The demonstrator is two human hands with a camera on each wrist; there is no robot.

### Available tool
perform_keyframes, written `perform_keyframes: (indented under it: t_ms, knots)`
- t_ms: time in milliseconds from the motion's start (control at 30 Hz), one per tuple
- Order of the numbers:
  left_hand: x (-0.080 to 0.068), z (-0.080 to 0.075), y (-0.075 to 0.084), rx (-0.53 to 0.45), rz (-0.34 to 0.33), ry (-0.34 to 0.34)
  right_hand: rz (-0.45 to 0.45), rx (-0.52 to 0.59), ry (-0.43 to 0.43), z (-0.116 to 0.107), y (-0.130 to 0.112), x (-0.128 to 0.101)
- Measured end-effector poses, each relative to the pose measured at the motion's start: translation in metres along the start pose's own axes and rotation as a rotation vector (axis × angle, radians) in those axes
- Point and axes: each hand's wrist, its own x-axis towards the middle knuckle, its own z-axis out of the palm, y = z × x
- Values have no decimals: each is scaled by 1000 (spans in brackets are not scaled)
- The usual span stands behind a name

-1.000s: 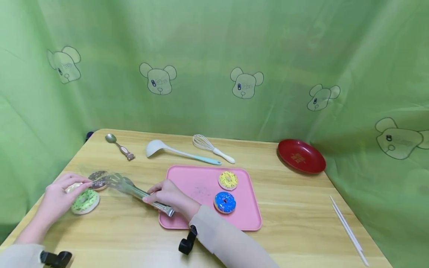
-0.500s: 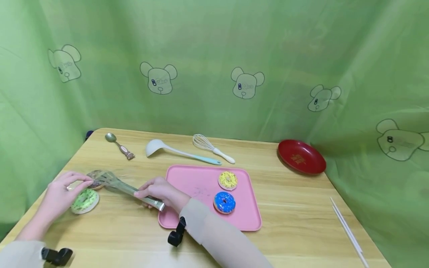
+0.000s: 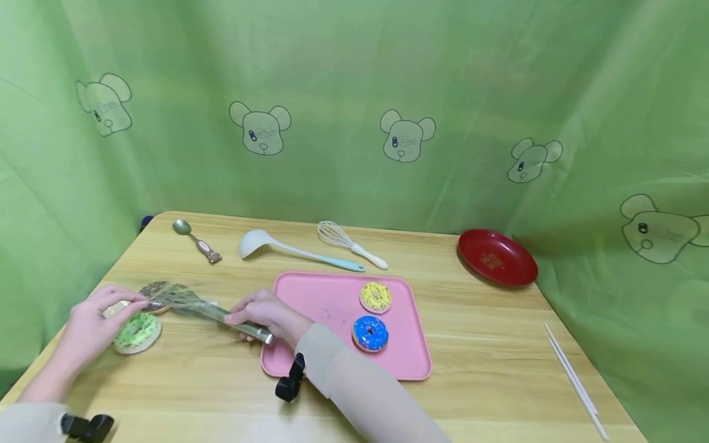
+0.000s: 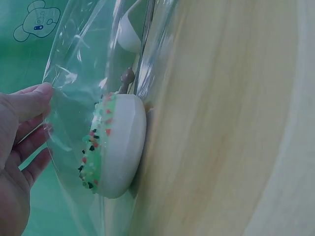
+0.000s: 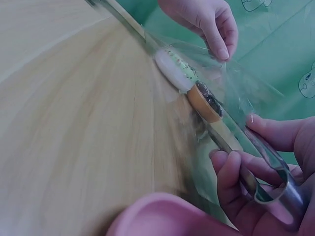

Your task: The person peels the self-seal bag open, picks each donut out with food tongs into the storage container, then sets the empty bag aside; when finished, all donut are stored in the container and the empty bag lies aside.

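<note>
Fingertips of my left hand (image 3: 88, 317) pinch the edge of a clear plastic bag (image 4: 69, 108) at the table's left. My right hand (image 3: 271, 317) grips metal tongs (image 3: 213, 311) partway along their arms. The tongs reach left into the bag's area, their far ends overlapping a brown-iced doughnut (image 3: 154, 289). From the right wrist, this doughnut (image 5: 204, 103) appears between the two tong arms. A green-iced doughnut (image 3: 137, 333) with sprinkles lies just in front of it, seen through the plastic in the left wrist view. Something pale is partly hidden behind my left fingers.
A pink tray (image 3: 321, 363) bears a yellow doughnut (image 3: 376, 297) and a blue doughnut (image 3: 370, 333). Along the back lie a spoon (image 3: 196, 241), a ladle (image 3: 299, 251) and a whisk (image 3: 352, 245). A red plate (image 3: 498, 257) and white chopsticks (image 3: 576, 378) are at right.
My right hand has moved left with the tongs, bringing their far ends over the brown-iced doughnut. The left hand keeps its pinch on the bag, nearly in place.
</note>
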Motion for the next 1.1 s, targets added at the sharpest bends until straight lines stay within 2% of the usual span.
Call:
perform_keyframes:
  t_ms: [133, 400, 567, 833, 1100]
  knots:
    - [0, 0, 0, 15, 36, 18, 12, -2, 10, -5, 1, -5]
    - [1, 1, 0, 3, 38, 3, -40, -36, 0, -28, 4, -24]
    - [0, 0, 2, -5, 35, -2, -31, -18, -10, -36, 7, -31]
    - [-1, 2, 4, 4, 7, -49, -9, -31, -4, -25, 5, -28]
    - [-1, 3, 2, 0, 2, -38, -9, -72, 15, -13, 3, -21]
